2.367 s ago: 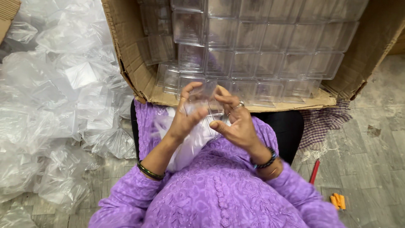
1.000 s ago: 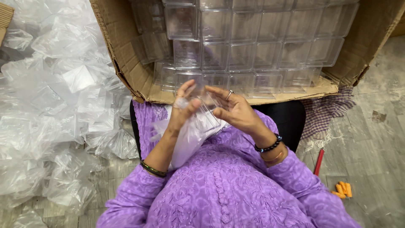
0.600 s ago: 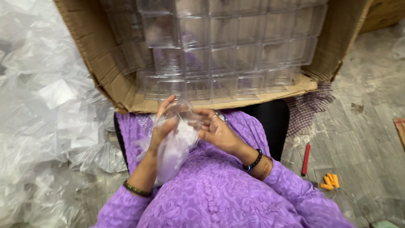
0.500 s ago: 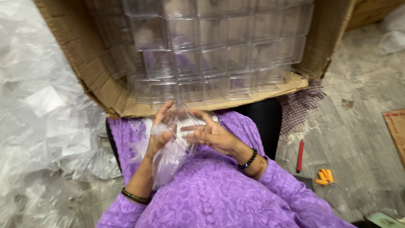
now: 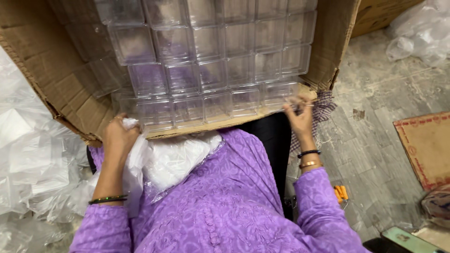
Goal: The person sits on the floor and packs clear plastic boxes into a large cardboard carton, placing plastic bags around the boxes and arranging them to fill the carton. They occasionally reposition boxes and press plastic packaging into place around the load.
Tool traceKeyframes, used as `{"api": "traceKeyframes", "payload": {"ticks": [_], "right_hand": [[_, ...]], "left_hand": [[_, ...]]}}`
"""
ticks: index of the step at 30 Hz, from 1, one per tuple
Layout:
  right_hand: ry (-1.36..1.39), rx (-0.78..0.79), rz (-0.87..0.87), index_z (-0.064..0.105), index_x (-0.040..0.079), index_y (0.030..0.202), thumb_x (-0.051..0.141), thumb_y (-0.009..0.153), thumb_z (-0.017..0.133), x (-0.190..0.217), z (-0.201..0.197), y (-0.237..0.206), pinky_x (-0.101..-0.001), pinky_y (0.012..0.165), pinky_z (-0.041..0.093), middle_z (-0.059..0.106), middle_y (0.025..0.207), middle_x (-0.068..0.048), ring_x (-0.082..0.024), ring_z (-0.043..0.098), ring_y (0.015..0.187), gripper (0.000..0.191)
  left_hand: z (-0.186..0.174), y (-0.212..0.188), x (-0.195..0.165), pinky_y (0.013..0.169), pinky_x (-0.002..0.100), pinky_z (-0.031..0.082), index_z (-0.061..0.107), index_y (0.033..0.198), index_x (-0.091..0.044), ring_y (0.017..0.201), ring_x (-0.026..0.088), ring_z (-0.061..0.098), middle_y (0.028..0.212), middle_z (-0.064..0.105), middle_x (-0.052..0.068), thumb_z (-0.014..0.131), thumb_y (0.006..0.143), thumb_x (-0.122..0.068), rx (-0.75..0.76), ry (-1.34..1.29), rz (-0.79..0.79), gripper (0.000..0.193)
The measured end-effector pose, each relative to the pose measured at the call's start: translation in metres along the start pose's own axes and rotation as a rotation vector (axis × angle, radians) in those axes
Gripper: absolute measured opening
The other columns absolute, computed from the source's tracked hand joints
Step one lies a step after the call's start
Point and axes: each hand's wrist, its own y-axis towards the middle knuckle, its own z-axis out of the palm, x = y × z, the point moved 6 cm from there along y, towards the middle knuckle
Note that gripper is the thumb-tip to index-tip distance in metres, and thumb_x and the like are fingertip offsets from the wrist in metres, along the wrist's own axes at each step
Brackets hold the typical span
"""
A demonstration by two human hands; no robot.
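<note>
The left hand (image 5: pixel 118 137) is closed on a bunch of thin clear plastic bags (image 5: pixel 173 159), gripping the crumpled film at the near left corner of the cardboard box (image 5: pixel 61 89). The bags spill from that fist down across the lap, white and creased, lying on the purple sleeve and tunic. The right hand (image 5: pixel 300 117) is well apart from the left, out at the box's near right corner; its fingers curl at the edge of the last clear plastic box (image 5: pixel 281 96) in the front row, touching it, though whether they pinch it or only rest on it cannot be told.

Between the two hands runs the near edge of the cardboard box, a low flap that just covers the foot of the front row. Behind it the clear plastic boxes stand packed wall to wall in rows, with no gap among them (the only loose edge is the front row itself). The box's side walls rise left and right and hem the rows in.

Outward to the left, a heap of loose clear bags (image 5: pixel 28 154) crowds right up to the box and the left elbow, leaving little room there. To the right the stone floor (image 5: pixel 375 140) lies more open: a checked cloth (image 5: pixel 323 110) hangs just beside the right hand, a small orange object (image 5: pixel 341 192) lies near the right forearm, and a flat piece of cardboard (image 5: pixel 424 147) sits further off.
</note>
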Motion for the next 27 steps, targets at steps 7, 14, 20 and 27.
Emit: {"api": "traceKeyframes", "payload": {"ticks": [7, 14, 20, 27], "right_hand": [[-0.689, -0.012, 0.054, 0.071, 0.002, 0.118, 0.038, 0.091, 0.078, 0.001, 0.017, -0.002, -0.0478, 0.098, 0.048, 0.072, 0.118, -0.018, -0.038, 0.061, 0.114, 0.046], [-0.429, -0.087, 0.088, 0.064, 0.000, 0.135, 0.024, 0.101, 0.071, -0.006, -0.010, 0.032, -0.0365, 0.086, 0.055, 0.072, 0.113, -0.018, -0.026, 0.069, 0.103, 0.043], [-0.274, 0.040, 0.096, 0.069, -0.004, 0.126, 0.009, 0.095, 0.072, -0.031, 0.008, 0.058, -0.0296, 0.083, 0.059, 0.077, 0.107, -0.012, -0.016, 0.075, 0.096, 0.034], [-0.595, 0.081, 0.240, 0.070, -0.001, 0.124, 0.023, 0.086, 0.083, -0.026, -0.001, 0.066, -0.0363, 0.093, 0.055, 0.073, 0.115, -0.019, -0.025, 0.068, 0.105, 0.047]], "left_hand": [[0.037, 0.000, 0.015, 0.094, 0.050, 0.052, 0.070, 0.131, -0.006, 0.106, 0.044, 0.069, 0.109, 0.072, 0.028, 0.069, 0.081, -0.019, 0.122, 0.120, -0.023, 0.051], [0.039, -0.003, 0.017, 0.095, 0.052, 0.050, 0.066, 0.140, -0.010, 0.107, 0.046, 0.067, 0.111, 0.071, 0.030, 0.067, 0.079, -0.019, 0.171, 0.271, -0.062, 0.061], [0.037, -0.004, 0.014, 0.098, 0.052, 0.049, 0.064, 0.142, -0.014, 0.113, 0.045, 0.065, 0.117, 0.070, 0.028, 0.065, 0.080, -0.018, 0.210, 0.300, -0.154, 0.062], [0.034, -0.006, 0.011, 0.099, 0.051, 0.048, 0.066, 0.140, -0.014, 0.115, 0.046, 0.064, 0.120, 0.069, 0.029, 0.063, 0.081, -0.016, 0.195, 0.277, -0.171, 0.059]]}}
